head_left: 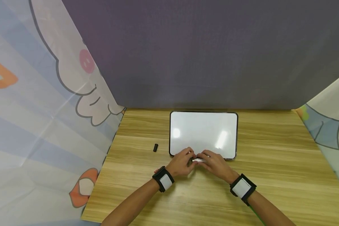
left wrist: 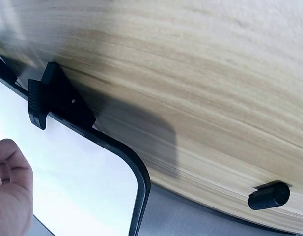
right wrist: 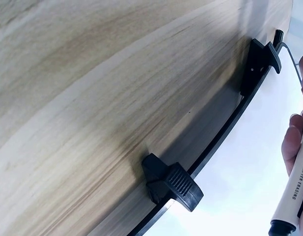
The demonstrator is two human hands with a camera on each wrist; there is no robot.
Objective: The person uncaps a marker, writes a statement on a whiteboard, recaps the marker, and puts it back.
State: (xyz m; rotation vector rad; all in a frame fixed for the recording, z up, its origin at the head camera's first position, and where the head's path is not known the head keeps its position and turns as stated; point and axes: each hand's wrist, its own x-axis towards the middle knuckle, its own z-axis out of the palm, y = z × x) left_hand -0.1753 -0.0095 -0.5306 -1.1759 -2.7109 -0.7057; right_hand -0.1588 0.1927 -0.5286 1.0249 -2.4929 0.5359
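A white whiteboard marker (head_left: 199, 160) with a black end lies between my two hands, above the near edge of a whiteboard (head_left: 201, 133). My right hand (head_left: 216, 164) grips its barrel, whose printed side (right wrist: 297, 182) shows in the right wrist view. The curled fingers of my left hand (head_left: 180, 164) pinch the marker's left end, which they largely hide. In the left wrist view only part of the left hand (left wrist: 13, 189) appears, over the white surface. The whiteboard has a black frame and lies on the wooden table (head_left: 271, 175).
Black clip-like feet, one on the left (left wrist: 58, 98) and one on the right (right wrist: 173, 182), sit on the board's near edge. A small black cylindrical object (head_left: 155, 147) lies on the table left of the board. A grey panel (head_left: 200, 56) rises behind the table.
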